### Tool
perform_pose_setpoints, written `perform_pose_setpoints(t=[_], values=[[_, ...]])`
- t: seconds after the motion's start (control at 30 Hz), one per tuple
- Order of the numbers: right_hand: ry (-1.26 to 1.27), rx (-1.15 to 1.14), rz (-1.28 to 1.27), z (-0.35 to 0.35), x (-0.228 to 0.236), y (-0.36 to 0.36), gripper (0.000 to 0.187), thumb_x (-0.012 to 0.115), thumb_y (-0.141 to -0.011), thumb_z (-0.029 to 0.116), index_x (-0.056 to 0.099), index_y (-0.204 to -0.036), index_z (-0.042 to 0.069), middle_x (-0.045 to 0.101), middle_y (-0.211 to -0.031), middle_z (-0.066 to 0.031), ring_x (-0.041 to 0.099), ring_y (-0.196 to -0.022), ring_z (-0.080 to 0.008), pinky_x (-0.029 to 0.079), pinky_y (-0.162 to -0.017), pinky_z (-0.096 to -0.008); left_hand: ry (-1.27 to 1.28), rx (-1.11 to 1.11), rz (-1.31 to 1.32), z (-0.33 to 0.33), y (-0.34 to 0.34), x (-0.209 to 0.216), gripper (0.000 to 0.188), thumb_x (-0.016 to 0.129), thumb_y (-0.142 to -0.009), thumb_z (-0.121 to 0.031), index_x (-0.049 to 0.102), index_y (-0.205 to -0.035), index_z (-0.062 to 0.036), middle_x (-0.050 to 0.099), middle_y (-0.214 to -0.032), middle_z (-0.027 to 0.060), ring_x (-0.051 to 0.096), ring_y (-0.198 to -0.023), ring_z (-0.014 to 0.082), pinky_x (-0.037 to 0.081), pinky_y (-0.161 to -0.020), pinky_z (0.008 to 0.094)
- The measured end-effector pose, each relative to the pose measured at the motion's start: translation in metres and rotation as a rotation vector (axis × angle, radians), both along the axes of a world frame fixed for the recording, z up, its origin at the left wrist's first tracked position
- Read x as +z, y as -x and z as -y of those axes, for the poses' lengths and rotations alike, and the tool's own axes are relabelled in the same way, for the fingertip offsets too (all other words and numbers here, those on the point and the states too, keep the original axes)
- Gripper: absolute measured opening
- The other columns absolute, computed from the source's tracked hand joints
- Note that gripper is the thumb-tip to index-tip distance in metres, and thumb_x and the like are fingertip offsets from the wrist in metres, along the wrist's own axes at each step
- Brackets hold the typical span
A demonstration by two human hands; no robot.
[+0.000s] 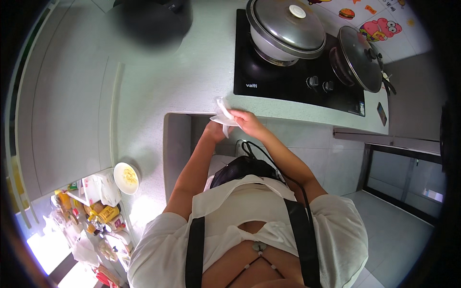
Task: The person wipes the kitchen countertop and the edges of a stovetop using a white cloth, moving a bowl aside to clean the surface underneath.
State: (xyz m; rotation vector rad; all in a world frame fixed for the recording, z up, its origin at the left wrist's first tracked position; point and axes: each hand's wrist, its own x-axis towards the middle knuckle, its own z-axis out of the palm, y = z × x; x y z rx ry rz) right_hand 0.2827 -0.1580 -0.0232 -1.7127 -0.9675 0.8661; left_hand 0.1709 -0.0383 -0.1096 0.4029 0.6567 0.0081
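Note:
A crumpled white tissue (222,116) is held between my two hands at the front edge of the counter, just in front of the stove. My right hand (246,121) pinches it from the right side, thumb and fingers pressed together. My left hand (216,131) lies lower and to the left, gripping the tissue from below; its fingers are partly hidden by the folds. One loose end sticks up over the counter edge, and another hangs down between the hands.
A black gas stove (288,89) carries a lidded metal pot (288,29) and a lidded pan (360,60). A phone (382,114) lies right of the stove. On the left counter stand a white bowl (127,178) with pale yellow pieces and several bottles (106,214). A dark blurred object (153,24) is far left.

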Motion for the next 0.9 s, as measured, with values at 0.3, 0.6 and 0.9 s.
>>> perform_pose_setpoints(t=[0.3, 0.6, 0.9], values=[[-0.087, -0.460, 0.633, 0.123, -0.001, -0.094, 0.041, 0.045, -0.082, -0.011, 0.057, -0.118, 0.004, 0.053, -0.124, -0.0168, 0.050, -0.117, -0.0290, 0.040, -0.098, -0.0328, 0.191, 0.339, -0.393, 0.008, -0.005, -0.001, 0.035, 0.038, -0.097, -0.028, 0.054, -0.109, -0.0002, 0.060, -0.104, 0.0153, 0.058, -0.099, 0.0294, 0.048, -0.089, 0.0434], [-0.288, -0.013, 0.686, 0.058, 0.007, -0.095, 0.038, 0.055, -0.075, -0.009, 0.064, -0.107, 0.009, 0.058, -0.117, -0.0141, 0.057, -0.107, -0.0289, 0.048, -0.091, -0.0345, 0.218, 0.544, -0.349, 0.012, 0.002, 0.002, 0.028, 0.040, -0.096, -0.023, 0.056, -0.101, -0.0005, 0.062, -0.096, 0.0145, 0.060, -0.094, 0.0298, 0.051, -0.083, 0.0441], [0.008, -0.091, 1.023, -0.042, -0.031, -0.108, 0.041, 0.048, -0.084, 0.009, 0.048, -0.125, 0.006, 0.045, -0.132, -0.0125, 0.043, -0.123, -0.0298, 0.035, -0.104, -0.0367, 0.156, 0.534, -0.349, 0.013, 0.009, 0.012, 0.027, 0.039, -0.096, -0.021, 0.056, -0.100, -0.0002, 0.062, -0.093, 0.0145, 0.061, -0.090, 0.0292, 0.052, -0.082, 0.0429]])
